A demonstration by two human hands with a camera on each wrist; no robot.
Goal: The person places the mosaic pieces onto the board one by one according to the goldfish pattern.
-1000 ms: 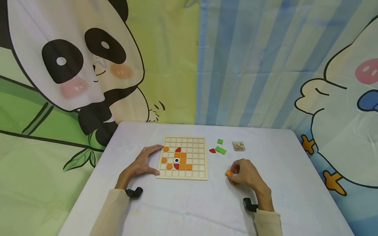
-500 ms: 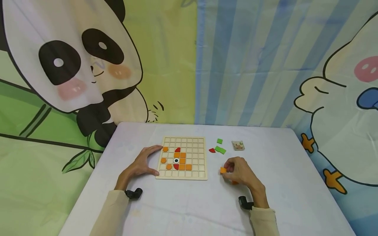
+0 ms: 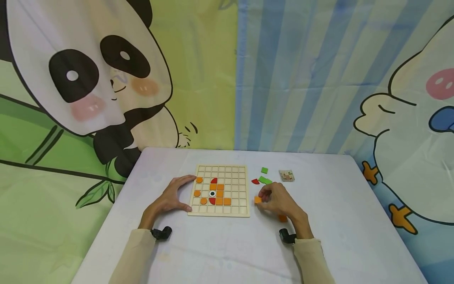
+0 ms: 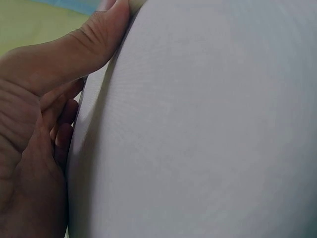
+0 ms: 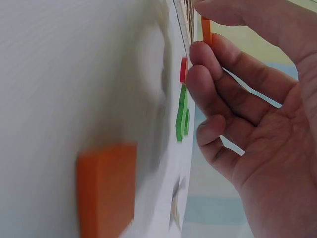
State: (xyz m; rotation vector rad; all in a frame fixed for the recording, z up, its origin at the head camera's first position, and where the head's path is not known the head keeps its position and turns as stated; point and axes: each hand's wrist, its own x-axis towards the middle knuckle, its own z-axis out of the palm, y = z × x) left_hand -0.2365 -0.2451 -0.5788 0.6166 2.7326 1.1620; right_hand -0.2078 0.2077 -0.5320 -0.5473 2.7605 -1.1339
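In the head view my left hand [image 3: 173, 195] touches the left edge of a wooden grid board [image 3: 235, 191], thumb and fingers spread apart along it. Just right of the board, my right hand [image 3: 279, 199] pinches an orange square tile [image 3: 257, 200] between thumb and fingertips. The right wrist view shows that tile [image 5: 207, 30] edge-on, off the table. Another orange tile [image 3: 282, 218] lies under my right forearm. On the board are orange round pieces [image 3: 197, 193], orange squares [image 3: 220, 193], red quarter-round pieces [image 3: 214, 180] and an eye tile [image 3: 212, 193].
Beyond my right hand lie green tiles [image 3: 265, 180] and a red quarter-round piece [image 3: 255, 181]. A small patterned card [image 3: 286, 176] sits farther right. All of it rests on a white-covered table [image 3: 213, 252], with a cartoon-printed curtain [image 3: 198, 79] behind.
My right hand has moved left and slightly away from me toward the board, carrying the orange tile. The other orange tile has come into fuller view. My left hand and the board stay put.
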